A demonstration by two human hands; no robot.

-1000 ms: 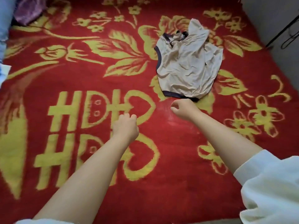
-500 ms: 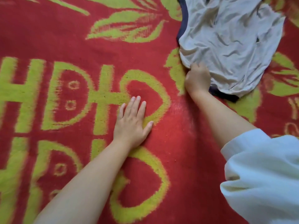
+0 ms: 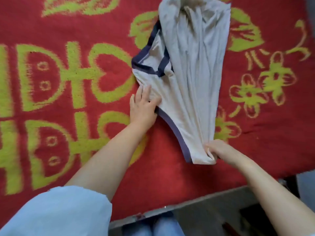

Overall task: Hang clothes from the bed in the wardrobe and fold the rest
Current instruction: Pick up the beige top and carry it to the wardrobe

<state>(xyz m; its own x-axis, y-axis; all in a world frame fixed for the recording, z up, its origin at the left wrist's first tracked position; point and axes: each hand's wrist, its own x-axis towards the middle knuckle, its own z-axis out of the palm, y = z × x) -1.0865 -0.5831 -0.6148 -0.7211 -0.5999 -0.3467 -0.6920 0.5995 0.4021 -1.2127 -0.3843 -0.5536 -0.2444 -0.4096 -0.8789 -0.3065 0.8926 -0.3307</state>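
Note:
A beige top with dark blue trim [image 3: 192, 68] lies stretched lengthwise on the red and yellow bed cover [image 3: 68, 82], bunched into long creases. My right hand [image 3: 216, 150] is closed on its near corner, next to the dark hem. My left hand [image 3: 143, 106] lies on the left edge of the top, fingers spread on the cloth and thumb at the hem. The top's far end runs out of the frame.
The bed's near edge, a dark frame [image 3: 196, 206], crosses the bottom. My knees in blue jeans [image 3: 158, 227] show below it. Pale blue sleeves [image 3: 59, 213] cover my upper arms. Open cover lies to the left and right of the top.
The top has been pulled toward me and stretched out long. My right hand went from its hem to gripping the near corner. My left hand moved from the bare cover onto the top's left edge.

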